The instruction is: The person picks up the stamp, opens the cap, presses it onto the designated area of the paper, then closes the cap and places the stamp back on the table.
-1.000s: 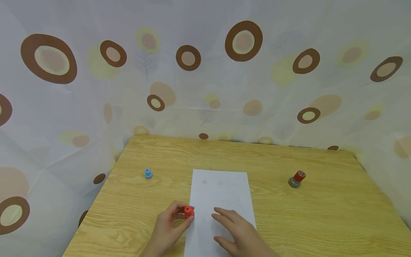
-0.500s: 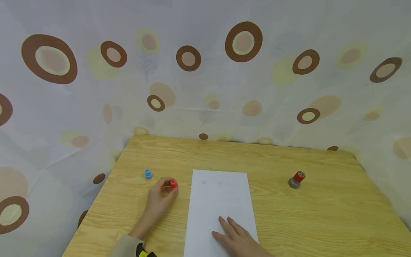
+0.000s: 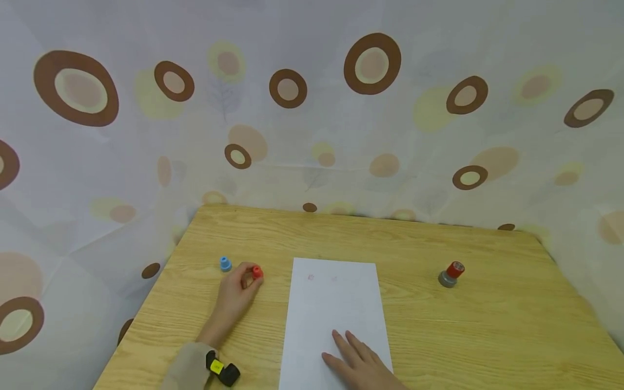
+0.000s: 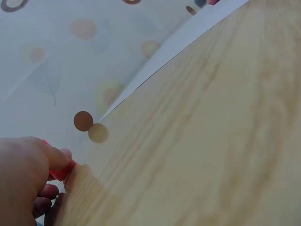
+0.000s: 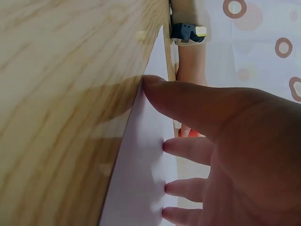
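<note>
My left hand [image 3: 231, 298] pinches a small red stamp [image 3: 257, 272] at the table's left side, beside a blue stamp [image 3: 225, 264]. In the left wrist view the fingers partly cover the red stamp [image 4: 60, 174]; whether its base touches the wood I cannot tell. A white sheet of paper [image 3: 331, 303] lies in the middle, bearing two faint small marks near its top. Spread fingers of my right hand [image 3: 364, 365] rest on the lower part of the paper. The right wrist view shows this hand [image 5: 249, 127] with its fingertips against the sheet.
A red and grey stamp-like piece [image 3: 450, 274], tilted, sits on the right of the wooden table [image 3: 487, 325]. A patterned cloth [image 3: 312, 130] hangs behind the table and along its sides. A black strap device [image 3: 222, 368] is on the left wrist.
My left hand has carried the red stamp from the paper's left edge, away and leftward, to near the blue stamp. My right hand has lowered and flattened onto the paper.
</note>
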`<state>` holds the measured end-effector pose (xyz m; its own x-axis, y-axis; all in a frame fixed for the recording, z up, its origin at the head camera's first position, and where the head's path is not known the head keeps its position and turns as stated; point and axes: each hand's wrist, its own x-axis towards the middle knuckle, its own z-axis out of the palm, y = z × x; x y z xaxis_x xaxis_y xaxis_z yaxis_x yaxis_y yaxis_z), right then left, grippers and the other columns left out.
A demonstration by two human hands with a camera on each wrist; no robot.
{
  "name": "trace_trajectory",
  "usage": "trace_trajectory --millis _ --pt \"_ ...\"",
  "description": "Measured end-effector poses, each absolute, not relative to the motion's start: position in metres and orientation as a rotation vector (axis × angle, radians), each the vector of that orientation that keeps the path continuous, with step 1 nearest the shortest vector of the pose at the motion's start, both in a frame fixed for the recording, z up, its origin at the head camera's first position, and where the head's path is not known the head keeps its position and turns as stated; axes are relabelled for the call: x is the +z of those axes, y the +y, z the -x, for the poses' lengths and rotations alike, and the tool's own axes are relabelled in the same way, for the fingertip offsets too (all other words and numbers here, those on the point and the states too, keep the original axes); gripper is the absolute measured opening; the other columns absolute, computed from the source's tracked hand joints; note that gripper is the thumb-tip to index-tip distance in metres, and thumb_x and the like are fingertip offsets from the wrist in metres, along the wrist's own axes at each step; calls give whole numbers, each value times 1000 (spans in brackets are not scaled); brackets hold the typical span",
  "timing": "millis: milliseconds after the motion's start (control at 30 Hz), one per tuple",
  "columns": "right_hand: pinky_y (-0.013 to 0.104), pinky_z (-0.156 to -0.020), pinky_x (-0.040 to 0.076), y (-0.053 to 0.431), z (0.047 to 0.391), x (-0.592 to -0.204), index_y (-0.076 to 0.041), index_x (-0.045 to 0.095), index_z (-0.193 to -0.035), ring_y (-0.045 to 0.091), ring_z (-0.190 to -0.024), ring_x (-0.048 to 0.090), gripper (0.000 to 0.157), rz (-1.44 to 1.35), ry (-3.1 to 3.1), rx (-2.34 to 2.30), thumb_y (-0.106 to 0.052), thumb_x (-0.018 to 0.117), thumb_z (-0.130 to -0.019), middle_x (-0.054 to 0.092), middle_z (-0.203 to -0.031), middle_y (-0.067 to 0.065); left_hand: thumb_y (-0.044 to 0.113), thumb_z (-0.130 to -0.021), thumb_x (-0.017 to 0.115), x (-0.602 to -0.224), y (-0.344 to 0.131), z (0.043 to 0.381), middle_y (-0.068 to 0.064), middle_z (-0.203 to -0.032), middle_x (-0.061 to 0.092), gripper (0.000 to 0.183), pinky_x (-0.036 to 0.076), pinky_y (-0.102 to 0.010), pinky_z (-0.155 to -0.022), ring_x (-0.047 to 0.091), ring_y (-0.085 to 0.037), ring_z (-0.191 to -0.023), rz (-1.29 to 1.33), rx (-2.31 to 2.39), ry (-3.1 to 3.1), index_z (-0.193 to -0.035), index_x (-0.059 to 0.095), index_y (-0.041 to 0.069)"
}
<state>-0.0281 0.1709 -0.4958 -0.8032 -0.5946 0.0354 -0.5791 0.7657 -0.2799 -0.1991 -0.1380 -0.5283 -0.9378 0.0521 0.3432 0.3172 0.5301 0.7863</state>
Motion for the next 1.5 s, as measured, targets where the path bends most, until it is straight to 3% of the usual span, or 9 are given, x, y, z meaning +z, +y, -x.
trace_trajectory --millis 233,500,600,733,867,1033,1133,1233,1500 --pt "61 -91 48 170 29 -494 -24 52 -143 45 -133 43 70 936 2863 -462 -71 44 -93 39 -153 18 14 -88 77 -529 -135 210 -10 -109 73 28 54 -39 -65 52 -10 -61 262 -1251 -2561 -113 66 8" --pt "62 -90 49 170 28 -496 -24 52 -143 45 -133 43 69 931 2873 -459 -71 44 -93 39 -153 18 13 -85 79 -528 -133 214 -10 -93 73 31 26 -26 -40 29 -7 -43 223 -1213 -2550 -113 67 7" --pt "61 -89 49 170 29 -497 -23 53 -142 45 -132 44 70 942 2887 -446 -72 44 -93 40 -153 18 13 -84 79 -528 -133 213 -14 -100 73 36 30 -30 -42 33 -12 -44 226 -1212 -2547 -116 65 5" --pt "61 -89 49 170 29 -498 -23 53 -143 44 -133 44 69 947 2881 -447 -71 44 -93 39 -153 18 17 -86 76 -525 -134 208 -19 -126 65 50 54 -45 -79 67 -32 -88 193 -1276 -2589 -130 57 2" --pt "60 -90 49 170 28 -496 -24 52 -143 43 -133 43 69 941 2871 -451 -71 44 -93 39 -153 18 18 -88 73 -515 -134 196 -24 -141 52 64 37 -56 -108 45 -41 -133 171 -1357 -2628 -141 44 -1" --pt "62 -91 48 171 30 -492 -22 53 -142 44 -133 43 71 928 2847 -451 -72 43 -93 40 -152 18 21 -90 69 -502 -127 175 -26 -132 54 65 48 -57 -93 55 -44 -119 96 -1272 -2668 -142 38 -3" --pt "61 -88 50 173 36 -488 -19 54 -141 44 -131 46 71 939 2816 -494 -70 47 -92 44 -150 17 22 -91 68 -495 -122 158 -17 -117 60 58 52 -41 -66 62 -29 -83 49 -1277 -2679 -138 41 1" --pt "55 -88 53 179 44 -481 -15 55 -139 38 -127 51 63 986 2793 -592 -60 55 -95 50 -145 16 16 -92 67 -486 -115 138 -9 -101 62 44 40 -25 -46 48 -13 -54 131 -1478 -2654 -130 48 3" --pt "26 -69 55 205 65 -449 -11 69 -118 8 -85 64 33 944 3102 -855 -16 77 -87 71 -106 -2 11 -98 60 -466 -89 76 -7 -90 65 27 48 -20 -54 53 -9 -55 479 -2518 -2493 -115 56 -9"
